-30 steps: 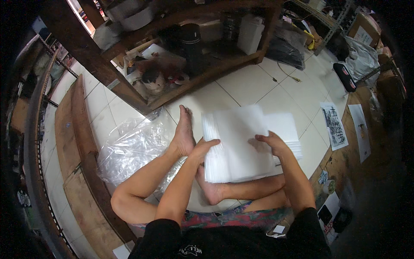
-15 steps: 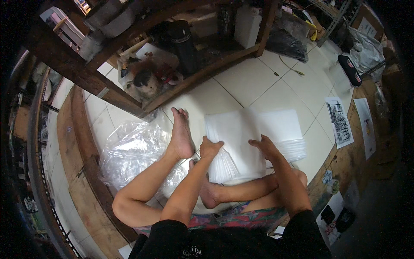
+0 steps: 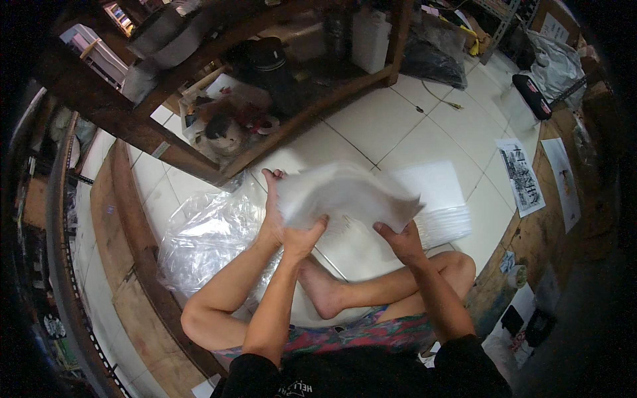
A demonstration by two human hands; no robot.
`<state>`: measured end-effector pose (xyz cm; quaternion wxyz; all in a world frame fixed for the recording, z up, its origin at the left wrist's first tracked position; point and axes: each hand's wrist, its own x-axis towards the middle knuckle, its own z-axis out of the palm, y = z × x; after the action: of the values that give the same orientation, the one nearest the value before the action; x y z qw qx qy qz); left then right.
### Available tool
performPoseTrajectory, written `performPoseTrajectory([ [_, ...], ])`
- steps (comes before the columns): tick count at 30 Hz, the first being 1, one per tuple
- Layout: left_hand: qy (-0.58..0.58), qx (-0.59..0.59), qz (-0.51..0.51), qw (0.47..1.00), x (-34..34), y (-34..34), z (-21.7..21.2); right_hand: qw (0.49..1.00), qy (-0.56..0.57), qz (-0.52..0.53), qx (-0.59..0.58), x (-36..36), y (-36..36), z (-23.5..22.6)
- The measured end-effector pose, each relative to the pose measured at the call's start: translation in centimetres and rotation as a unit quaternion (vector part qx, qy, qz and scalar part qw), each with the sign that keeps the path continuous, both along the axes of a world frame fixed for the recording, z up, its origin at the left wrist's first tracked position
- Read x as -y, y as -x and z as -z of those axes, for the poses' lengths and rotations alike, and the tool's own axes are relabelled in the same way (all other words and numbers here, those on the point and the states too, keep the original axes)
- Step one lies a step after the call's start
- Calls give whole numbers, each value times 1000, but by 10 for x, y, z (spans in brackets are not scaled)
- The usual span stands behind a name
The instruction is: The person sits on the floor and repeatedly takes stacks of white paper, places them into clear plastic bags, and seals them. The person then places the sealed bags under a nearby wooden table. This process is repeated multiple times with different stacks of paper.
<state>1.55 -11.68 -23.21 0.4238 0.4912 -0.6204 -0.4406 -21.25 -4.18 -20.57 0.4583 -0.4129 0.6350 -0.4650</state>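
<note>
Between my hands a stack of thin white sheets [image 3: 345, 189], perhaps plastic, is lifted above the floor, bowed and blurred by motion. My left hand [image 3: 304, 240] grips its near left edge, thumb on top. My right hand [image 3: 402, 243] holds the near right corner the same way, thumb on top; the fingers beneath are mostly hidden. Just beyond my right hand, a second stack of white sheets [image 3: 441, 199] lies on the tiles, its layered edges showing. To the left of my left hand, crumpled clear plastic wrap [image 3: 206, 232] lies beside my bent leg.
A wooden shelf frame [image 3: 259, 156] with bins and a dark cylinder stands ahead. Curved wooden boards [image 3: 126, 292] run along my left. On the right lie printed sheets [image 3: 521, 176], a tape roll [image 3: 517, 276] and a dark pouch [image 3: 531, 97]. A cord [image 3: 441, 96] crosses the far tiles.
The left stack has come up off the floor in both hands and now bends in an arch, uncovering tiles beneath. My left hand has shifted left. The right stack stays put.
</note>
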Motion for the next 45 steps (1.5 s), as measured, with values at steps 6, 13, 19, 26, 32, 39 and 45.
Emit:
performPoseTrajectory([
  [6,36,-3,72,997,3,1,21,999,8,5,-41,-4,-1,40],
  [13,68,-74,-52,994,5,27,40,991,83,104,-15,8,-14,54],
  [19,22,-56,-74,995,-9,12,23,995,84,40,-46,2,-20,31],
  [26,50,-10,-32,998,-8,14,42,991,100,2,-85,0,-23,59],
  [32,87,-25,-82,993,0,29,52,979,151,123,-55,12,-34,67],
  [39,20,-46,-62,997,-7,17,49,978,148,54,-137,14,-23,77],
  [45,59,-34,-36,997,9,9,45,991,62,65,-95,19,-15,96],
])
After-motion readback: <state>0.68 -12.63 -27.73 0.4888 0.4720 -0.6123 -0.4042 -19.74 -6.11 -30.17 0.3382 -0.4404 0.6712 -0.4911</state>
